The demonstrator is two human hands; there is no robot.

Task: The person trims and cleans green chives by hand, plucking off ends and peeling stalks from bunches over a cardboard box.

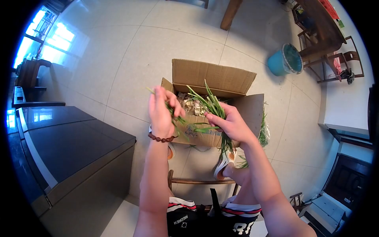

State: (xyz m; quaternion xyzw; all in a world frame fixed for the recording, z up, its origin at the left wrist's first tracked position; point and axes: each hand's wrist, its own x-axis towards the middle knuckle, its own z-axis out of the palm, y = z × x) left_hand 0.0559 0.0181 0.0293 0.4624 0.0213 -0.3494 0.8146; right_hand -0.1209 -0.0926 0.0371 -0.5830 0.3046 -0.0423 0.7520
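– Green stalks [213,103], one long bundle. Where held?

– Right hand [233,123], thumb pressed across them, ends hanging below. Position: above the open cardboard box [215,74].

– Left hand [161,112]?

– Fingers curled round a few thin strands [179,119], over the box's left side. Papery brown scraps [194,106] inside the box.

– Surroundings?

– Clear plastic bag [266,136] with more greenery, on the floor [158,43] just right of the box. Blue bucket [277,64] farther off, beyond it to the right.
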